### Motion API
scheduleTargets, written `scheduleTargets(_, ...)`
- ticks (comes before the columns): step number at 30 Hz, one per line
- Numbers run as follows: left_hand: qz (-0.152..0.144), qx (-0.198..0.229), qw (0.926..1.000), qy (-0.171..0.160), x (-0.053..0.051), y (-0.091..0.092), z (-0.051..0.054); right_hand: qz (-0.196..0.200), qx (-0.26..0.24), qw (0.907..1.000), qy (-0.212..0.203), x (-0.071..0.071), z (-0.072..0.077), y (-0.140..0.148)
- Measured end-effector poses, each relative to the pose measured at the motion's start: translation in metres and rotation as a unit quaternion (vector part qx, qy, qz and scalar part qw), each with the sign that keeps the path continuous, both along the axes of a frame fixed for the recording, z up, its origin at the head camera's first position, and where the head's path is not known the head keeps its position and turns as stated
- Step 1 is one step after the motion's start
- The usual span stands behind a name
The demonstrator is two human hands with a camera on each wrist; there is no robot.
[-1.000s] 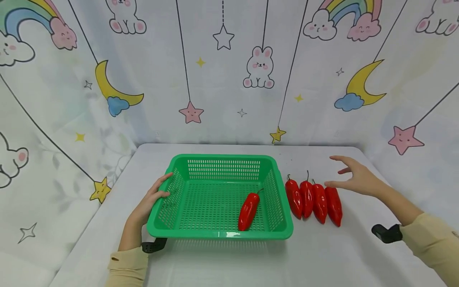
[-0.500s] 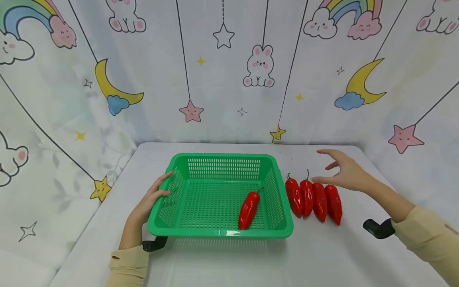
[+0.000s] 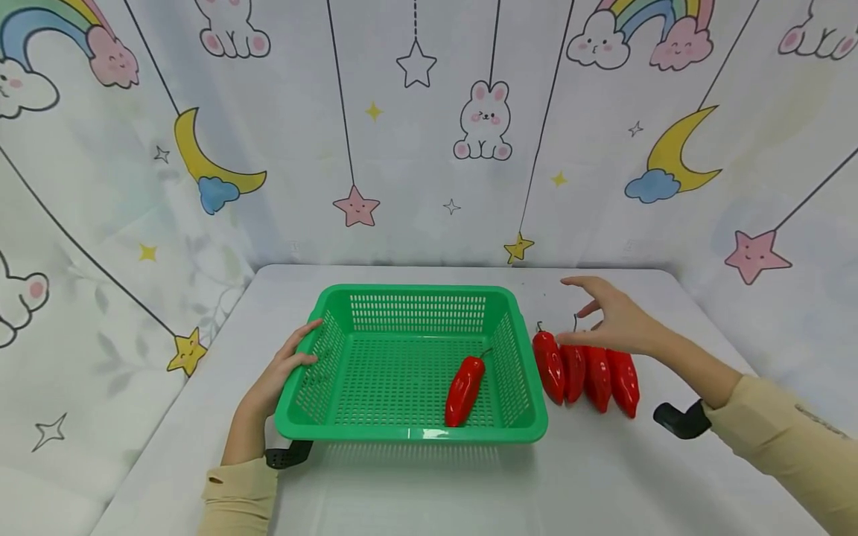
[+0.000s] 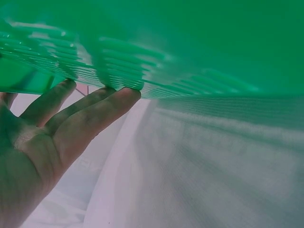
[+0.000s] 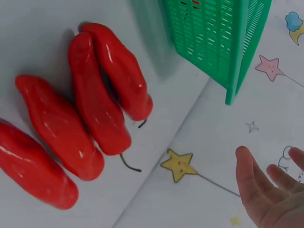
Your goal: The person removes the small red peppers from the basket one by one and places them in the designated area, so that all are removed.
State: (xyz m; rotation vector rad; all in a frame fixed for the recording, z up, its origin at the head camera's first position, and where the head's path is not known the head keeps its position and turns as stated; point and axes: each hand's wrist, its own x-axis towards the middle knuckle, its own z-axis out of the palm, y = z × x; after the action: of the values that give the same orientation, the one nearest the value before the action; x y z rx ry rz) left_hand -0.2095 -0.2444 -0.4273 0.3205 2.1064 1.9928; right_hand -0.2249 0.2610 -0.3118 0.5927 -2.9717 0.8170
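Note:
A green plastic basket (image 3: pixel 415 437) with slotted walls rests on the white table, one glossy red chili pepper (image 3: pixel 465 391) lying inside. At its left rim my left hand (image 3: pixel 284 368) holds on, thumb over the edge; in the left wrist view several fingers (image 4: pixel 90 118) lie against the slotted outer wall. Several more red peppers (image 3: pixel 596 376) lie in a row just right of the basket, also seen in the right wrist view. Above that row hovers my right hand (image 3: pixel 613 320), thumb and fingers spread apart, nothing between them. It partly hides the peppers' upper ends.
The white table (image 3: pixel 415 491) extends in front of the basket. Behind it hangs a pale curtain (image 3: pixel 415 149) printed with rabbits, moons and stars. A black wrist strap device (image 3: pixel 680 420) sits by my right cuff.
My right hand has moved left over the pepper row, from its right end toward the basket, fingers still spread. The left hand, basket and peppers stay in place.

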Motion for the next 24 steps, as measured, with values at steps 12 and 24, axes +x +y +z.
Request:
scheduleTargets(12, 0.007, -0.015, 0.9998, 0.008, -0.001, 0.0, 0.0, 0.02, -0.024, 0.9995, 0.003, 0.001, -0.003, -0.031)
scheduleTargets(24, 0.008, -0.012, 0.9999, -0.001, -0.001, -0.001, -0.001, 0.066, -0.046, 0.9967, -0.005, -0.001, -0.01, -0.066)
